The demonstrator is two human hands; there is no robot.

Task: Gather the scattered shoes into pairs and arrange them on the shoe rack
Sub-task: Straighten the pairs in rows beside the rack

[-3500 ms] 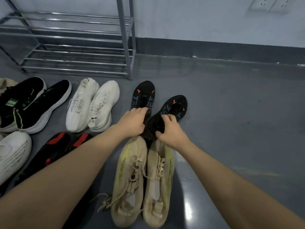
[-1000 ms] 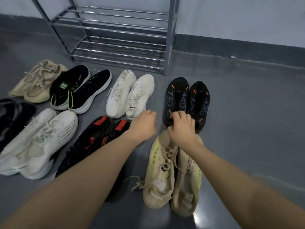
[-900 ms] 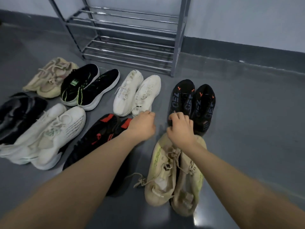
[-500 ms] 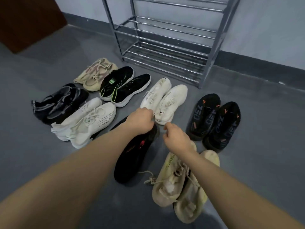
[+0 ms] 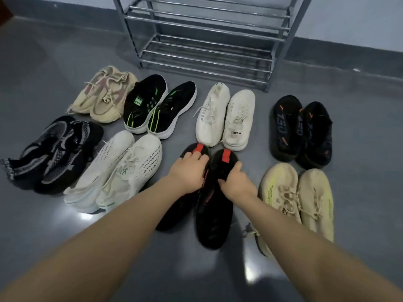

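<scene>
Head view, looking down at a grey floor (image 5: 359,136) in front of a metal shoe rack (image 5: 205,51) that stands against the wall. Both bare forearms reach forward to the black pair with red tabs (image 5: 214,205), which lies on the floor in the middle foreground, toes toward the rack. The left hand (image 5: 189,171) curls over the top of the left shoe of this pair, fingers bent round its upper near the red tab; the right hand (image 5: 234,182) grips the right shoe, fingers wrapped round its outer side and thumb on its upper. The two shoes lie side by side and touch.

The other shoes lie on the floor in pairs. Nearest the rack, left to right: a beige pair with pink laces (image 5: 104,94), a black pair with green stripes and white soles (image 5: 159,107), a white knit pair (image 5: 225,118), and a black pair with orange marks (image 5: 303,129). In the nearer row: a black-and-grey knit pair (image 5: 54,151) at far left, a white pair with dotted print (image 5: 117,171) just beside it, and a tan pair with yellow-green trim (image 5: 298,199) to the right of the right forearm. The visible rack tiers hold no shoes.
</scene>
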